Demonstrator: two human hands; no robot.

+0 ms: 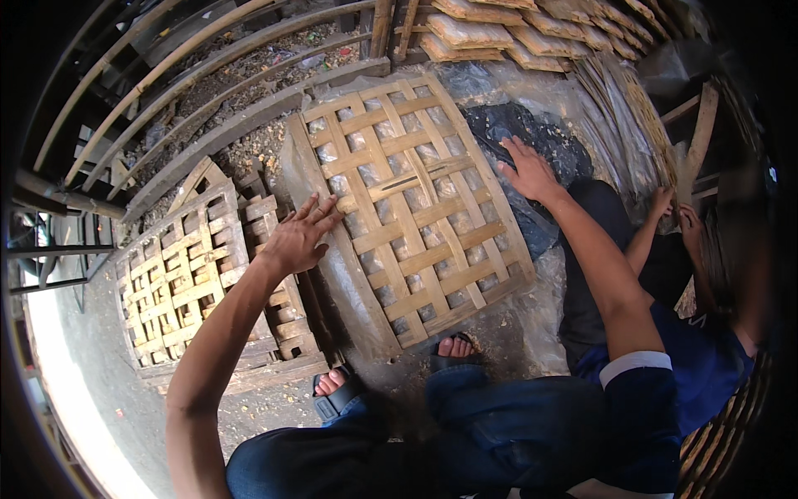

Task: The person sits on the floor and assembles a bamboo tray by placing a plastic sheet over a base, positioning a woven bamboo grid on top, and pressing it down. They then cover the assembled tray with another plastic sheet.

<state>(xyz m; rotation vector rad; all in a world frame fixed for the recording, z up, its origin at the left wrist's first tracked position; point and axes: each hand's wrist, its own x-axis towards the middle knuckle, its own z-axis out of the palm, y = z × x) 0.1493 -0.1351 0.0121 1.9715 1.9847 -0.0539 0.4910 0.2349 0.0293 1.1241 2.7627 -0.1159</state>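
Observation:
A woven bamboo lattice tray (403,179) lies in front of me, with clear plastic sheeting (320,195) showing through its gaps and along its left side. On the left edge of this tray rests my left hand (301,233), fingers spread and holding nothing. My right hand (532,169) is by the upper right edge, its fingers stretched out and apart; whether it touches the frame I cannot tell. Black plastic (565,137) lies beneath and beyond that hand.
Other lattice trays (179,279) are stacked at left. Wrapped flat slabs (465,33) are piled at the back right, beside a leaning bundle of bamboo panels (619,108). A co-worker in dark blue (706,358) sits close on my right, hands (665,204) near a wood strip. A bamboo rail fence (208,62) runs behind.

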